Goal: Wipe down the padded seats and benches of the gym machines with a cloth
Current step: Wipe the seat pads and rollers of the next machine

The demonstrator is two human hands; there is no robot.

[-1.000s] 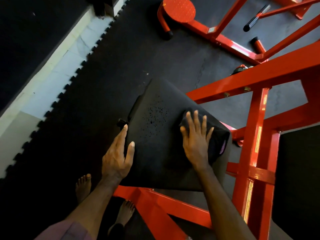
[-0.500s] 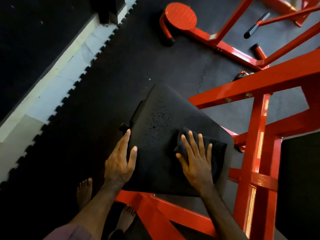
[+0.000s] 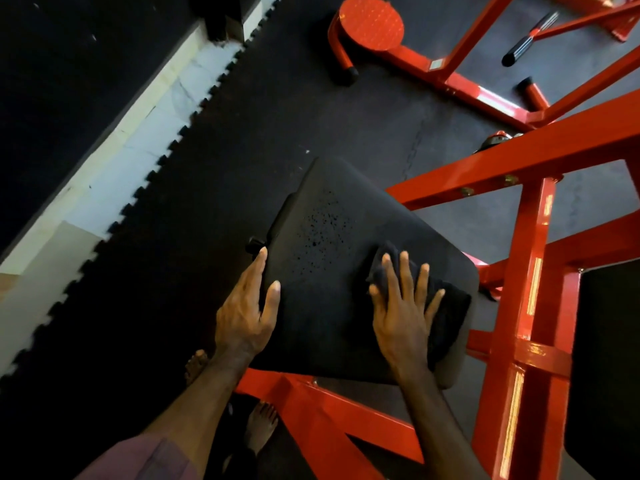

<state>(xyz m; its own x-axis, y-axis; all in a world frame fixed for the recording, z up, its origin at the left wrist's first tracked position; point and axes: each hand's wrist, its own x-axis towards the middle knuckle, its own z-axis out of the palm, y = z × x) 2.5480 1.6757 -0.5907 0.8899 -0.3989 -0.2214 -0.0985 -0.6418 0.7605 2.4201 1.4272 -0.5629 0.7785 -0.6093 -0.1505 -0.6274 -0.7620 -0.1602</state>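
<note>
While the left hand (image 3: pixel 247 311) braces the black padded seat (image 3: pixel 332 271) with fingers extended, the right hand (image 3: pixel 403 306), fingers spread, presses a dark cloth (image 3: pixel 446 313) flat.

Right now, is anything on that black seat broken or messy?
Yes. The seat has a patch of small dark specks near its far left part, like pitting or droplets; which one is unclear. The right hand presses the cloth elsewhere, on the seat's right side.

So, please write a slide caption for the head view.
Right hand presses cloth on black seat pad; left hand steadies its edge.
</note>
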